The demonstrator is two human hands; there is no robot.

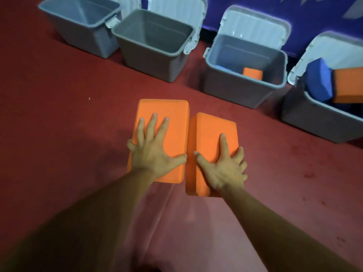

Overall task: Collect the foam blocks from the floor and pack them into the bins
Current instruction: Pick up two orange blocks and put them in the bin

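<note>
Seen from the head camera, each hand holds one block from above. The left hand (155, 152) lies with wide spread fingers on the top face of the left orange block (169, 110); its thumb hooks over the right edge and the little finger over the left edge. The right hand (222, 167) grips the right orange block (208, 130) in the same way, with the thumb at the left edge and the outer fingers curled round the right edge. The two blocks are side by side, almost touching, and the right one is a little tilted, so its left side shows. Whether they rest on the red carpet (59, 114) or are lifted from it, I cannot tell.

Behind them four grey bins stand in a row along the purple wall (235, 8), all with lids open. The first bin (88, 42) and the second bin (149, 61) are touching. The third bin (231, 91) contains a small orange block (252, 74) and something blue (224, 68). The fourth bin (314, 118), cut by the right edge, holds a blue block (318, 81) and an orange block (349, 85) that stick up above its rim.

The pale shapes on the wall are cut off and cannot be read as writing.
</note>
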